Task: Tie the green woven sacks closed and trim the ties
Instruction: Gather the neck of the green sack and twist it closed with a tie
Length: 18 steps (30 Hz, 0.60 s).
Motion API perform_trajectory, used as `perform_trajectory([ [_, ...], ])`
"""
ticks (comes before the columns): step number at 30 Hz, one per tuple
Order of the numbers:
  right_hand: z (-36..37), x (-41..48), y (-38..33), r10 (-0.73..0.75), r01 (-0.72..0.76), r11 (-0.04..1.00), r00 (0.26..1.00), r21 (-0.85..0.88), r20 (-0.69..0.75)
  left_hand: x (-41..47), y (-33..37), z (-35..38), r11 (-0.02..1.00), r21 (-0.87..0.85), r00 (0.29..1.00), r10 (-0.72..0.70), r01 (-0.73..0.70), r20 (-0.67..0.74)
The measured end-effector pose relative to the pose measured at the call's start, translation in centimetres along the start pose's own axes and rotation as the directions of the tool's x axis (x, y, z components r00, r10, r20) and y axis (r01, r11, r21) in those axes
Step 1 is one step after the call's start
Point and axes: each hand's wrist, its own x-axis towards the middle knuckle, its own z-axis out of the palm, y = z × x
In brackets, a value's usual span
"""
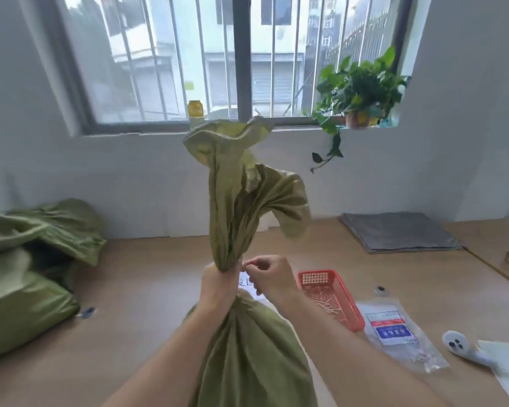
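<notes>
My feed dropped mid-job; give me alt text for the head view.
The left hand grips the gathered neck of an upright green woven sack; the right hand, fingers curled, is at that neck. A red plastic mesh basket sits to their right.

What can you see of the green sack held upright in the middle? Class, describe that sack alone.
The green sack looks like olive woven plastic cloth, creased. Its full lower body stands upright between the forearms. The left hand grips the gathered neck; above, loose cloth flares and droops sideways. The right hand pinches beside the neck; what it holds is too small to tell.
</notes>
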Motion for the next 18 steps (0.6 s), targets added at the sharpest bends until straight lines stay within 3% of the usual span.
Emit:
perform_trajectory([
  [8,9.0,-0.4,-4.5,0.037,-0.04,0.99,0.999,-0.138,-0.024,3.0,-1.0,-9.2,0.963,-0.241,0.992,-0.127,0.124,0.004],
  [18,9.9,-2.1,-5.2,0.062,-0.055,0.977,0.998,-0.206,0.027,2.0,-3.1,-10.5,0.924,-0.358,0.986,-0.162,0.136,-0.046],
])
